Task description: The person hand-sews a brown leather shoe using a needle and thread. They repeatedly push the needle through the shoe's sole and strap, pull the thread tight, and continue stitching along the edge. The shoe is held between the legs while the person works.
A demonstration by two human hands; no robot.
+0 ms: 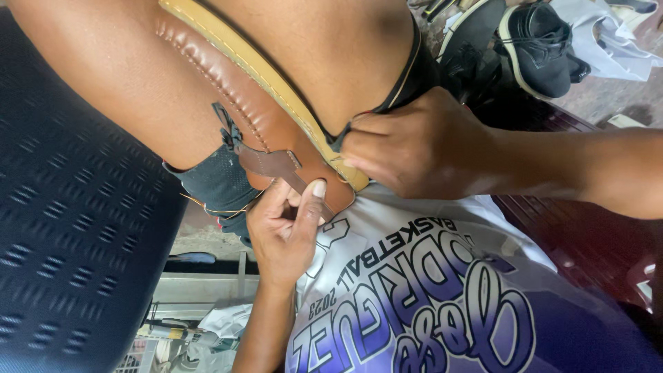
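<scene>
We pinch a small brown strap (276, 166) in our left hand (286, 231), beside a brown leather piece (235, 90) held between the knees. Our right hand (414, 148) grips its tan edge (276, 83), fingertips hidden. A blue chair (76, 207) crowds the left; black shoes (532, 41) lie far right.

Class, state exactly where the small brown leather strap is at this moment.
In the head view, the brown strap lies centre-left on the brown leather piece, pinched by the left hand, left of the right hand.
</scene>
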